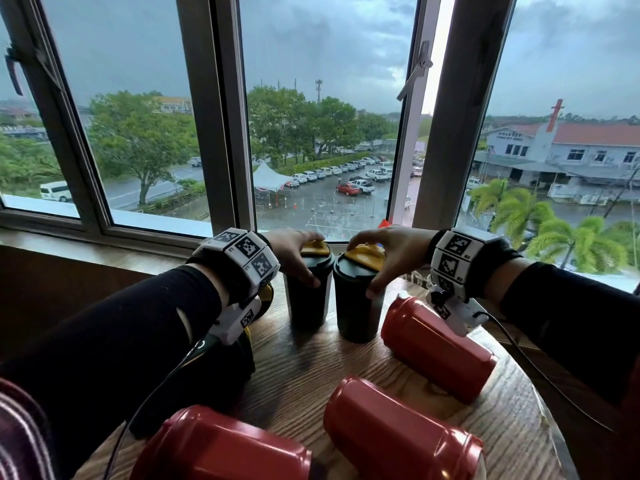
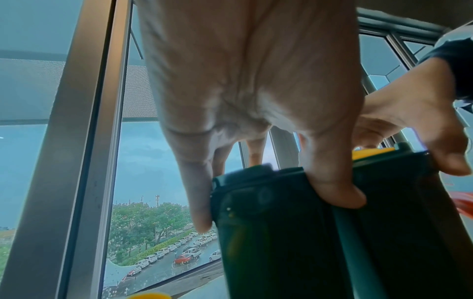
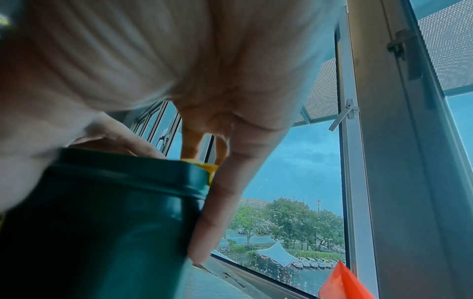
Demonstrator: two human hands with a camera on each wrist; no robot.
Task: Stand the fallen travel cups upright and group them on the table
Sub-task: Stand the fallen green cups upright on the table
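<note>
Two dark green travel cups with yellow lids stand upright side by side at the far side of the round wooden table (image 1: 311, 368). My left hand (image 1: 301, 258) grips the left cup (image 1: 308, 303) around its lid, thumb on the near side. My right hand (image 1: 374, 265) grips the right cup (image 1: 356, 313) the same way. In the left wrist view my fingers (image 2: 199, 202) wrap the left cup (image 2: 281, 242). In the right wrist view my fingers (image 3: 215, 212) clasp the right cup (image 3: 102, 222). Three red cups lie on their sides: (image 1: 436, 348), (image 1: 398, 431), (image 1: 221, 448).
Another dark cup with yellow trim (image 1: 258, 306) lies partly hidden under my left wrist. The window sill (image 1: 104, 251) and window frame (image 1: 214, 133) run just behind the table. Cables hang from both wrist cameras over the table edges.
</note>
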